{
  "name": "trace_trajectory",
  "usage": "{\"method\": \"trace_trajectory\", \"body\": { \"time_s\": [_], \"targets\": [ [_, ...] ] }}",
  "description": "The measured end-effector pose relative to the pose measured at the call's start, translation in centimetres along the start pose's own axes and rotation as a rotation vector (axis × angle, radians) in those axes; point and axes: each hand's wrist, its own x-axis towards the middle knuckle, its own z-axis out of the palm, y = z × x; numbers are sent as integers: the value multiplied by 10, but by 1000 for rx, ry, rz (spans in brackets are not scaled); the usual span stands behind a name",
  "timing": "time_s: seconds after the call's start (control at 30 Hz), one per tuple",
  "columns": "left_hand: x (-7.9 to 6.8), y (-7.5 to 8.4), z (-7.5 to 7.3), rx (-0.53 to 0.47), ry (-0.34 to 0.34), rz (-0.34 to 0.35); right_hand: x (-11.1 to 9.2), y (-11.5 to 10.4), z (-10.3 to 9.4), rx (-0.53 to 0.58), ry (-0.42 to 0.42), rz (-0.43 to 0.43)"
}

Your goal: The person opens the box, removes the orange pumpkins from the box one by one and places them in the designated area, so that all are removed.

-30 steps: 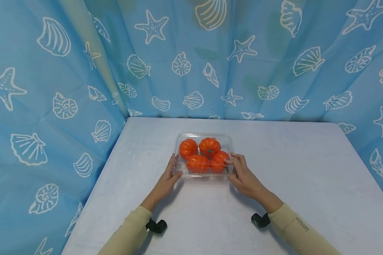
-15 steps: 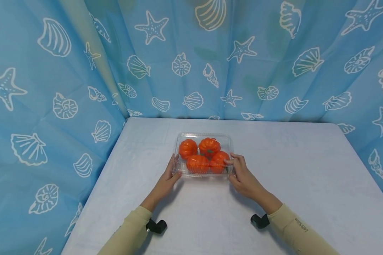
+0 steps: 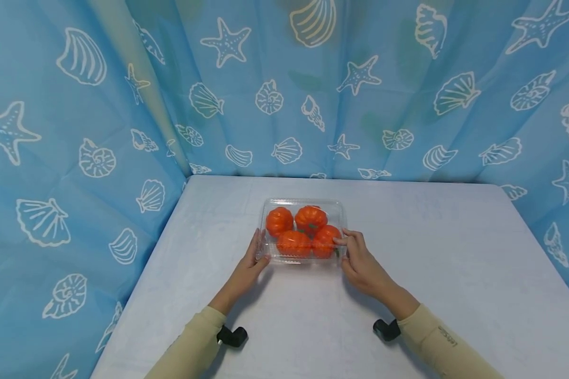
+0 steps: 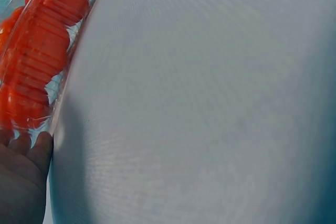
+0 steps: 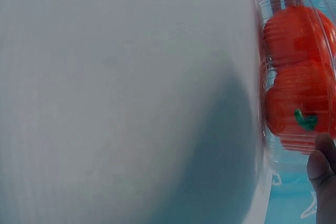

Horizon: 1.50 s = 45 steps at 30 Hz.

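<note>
Vegetables [image 3: 294, 243] are orange-red, tabletop [image 3: 436, 237] white, curtain [image 3: 265, 58] blue with white shells [image 3: 287, 151] and starfish [image 3: 226, 43].

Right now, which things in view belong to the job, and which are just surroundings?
Job:
- clear plastic box, held by left hand and right hand
- orange vegetables inside

Surroundings:
- white-covered table
- blue shell-print curtain

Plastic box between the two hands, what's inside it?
Inside the plastic box, four orange pumpkins show through: two at the back, two in front. They cover what is under them, so that can't be seen.
</note>
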Motion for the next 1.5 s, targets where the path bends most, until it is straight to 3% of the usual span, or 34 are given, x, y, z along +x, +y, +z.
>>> {"method": "trace_trajectory", "body": {
  "time_s": [0.2,0.43,0.7,0.93,1.17,1.4,1.5],
  "targets": [
    [-1,0,0,12,8,29,-1,1,-4,4,-33,22],
    [0,-1,-1,-4,4,-6,-2,2,-10,-5,-75,34],
    [-2,-2,-6,28,-1,2,-7,5,-17,-1,-91,-32],
    [-2,-2,-10,11,8,52,-9,7,-22,29,-99,-70],
    [-3,-1,-9,35,5,-25,-9,7,-26,33,-97,-12],
    [-17,40,-11,-6,8,-28,-8,9,-29,53,-88,-19],
    [-17,40,-11,1,14,-30,-8,10,-30,61,-73,-59]
  ]
}}
